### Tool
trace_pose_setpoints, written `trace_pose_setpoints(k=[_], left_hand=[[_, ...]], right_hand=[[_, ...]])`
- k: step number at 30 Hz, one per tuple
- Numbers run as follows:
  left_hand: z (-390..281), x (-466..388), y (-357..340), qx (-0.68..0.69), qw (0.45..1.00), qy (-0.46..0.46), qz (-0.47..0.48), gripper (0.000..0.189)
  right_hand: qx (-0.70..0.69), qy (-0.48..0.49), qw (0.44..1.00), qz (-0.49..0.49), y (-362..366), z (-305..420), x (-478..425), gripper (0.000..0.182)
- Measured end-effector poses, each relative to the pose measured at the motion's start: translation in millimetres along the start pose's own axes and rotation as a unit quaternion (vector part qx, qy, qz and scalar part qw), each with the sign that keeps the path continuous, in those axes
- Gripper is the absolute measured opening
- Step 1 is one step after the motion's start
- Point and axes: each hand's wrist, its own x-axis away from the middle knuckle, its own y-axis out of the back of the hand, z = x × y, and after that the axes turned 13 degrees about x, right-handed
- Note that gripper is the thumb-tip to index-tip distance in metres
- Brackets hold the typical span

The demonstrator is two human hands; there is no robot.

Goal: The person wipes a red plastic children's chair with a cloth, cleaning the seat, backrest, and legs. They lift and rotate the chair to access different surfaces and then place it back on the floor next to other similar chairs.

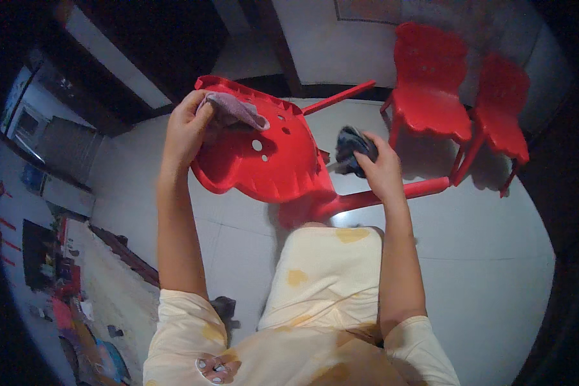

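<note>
A red plastic chair (280, 169) lies tipped over in front of me. Its scalloped backrest faces up, pierced by several holes, and its legs stick out to the right. My left hand (186, 128) is at the backrest's far left rim, gripping a pinkish-purple cloth (236, 110) that drapes over the red plastic. Whether those fingers also hold the rim cannot be made out. To the right of the backrest, above one chair leg, my right hand (383, 166) clutches a bunched dark cloth (354, 150), apart from the backrest.
Two more red chairs (429, 82) (502, 106) stand upright by the wall at the upper right. A long table (111, 275) with assorted items runs along the left. On the pale tiled floor (473, 280), a dark object (224, 309) sits beside my left sleeve.
</note>
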Motion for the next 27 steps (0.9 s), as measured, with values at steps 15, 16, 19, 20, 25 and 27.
trace_pose_setpoints(k=[15,16,19,20,25,27], left_hand=[[-1,1,6,-0.021,0.999,-0.019,0.017,0.027],[-1,1,7,-0.025,0.999,-0.020,0.027,0.029],[-7,3,-2,0.016,1.000,0.019,-0.003,0.023],[-8,3,-3,0.016,1.000,0.024,-0.003,0.024],[-10,5,-4,-0.008,1.000,-0.012,0.003,0.024],[-11,3,-6,-0.022,0.999,-0.025,0.006,0.024]], right_hand=[[0.060,0.003,0.993,0.100,-92,27,-27,0.052],[0.083,-0.033,0.991,0.097,-92,26,-26,0.050],[0.163,-0.113,0.972,0.130,-97,23,-31,0.046],[0.144,-0.090,0.978,0.121,-97,23,-29,0.047],[0.069,0.051,0.993,0.087,-74,50,-12,0.048],[0.038,0.028,0.995,0.093,-72,48,-12,0.051]])
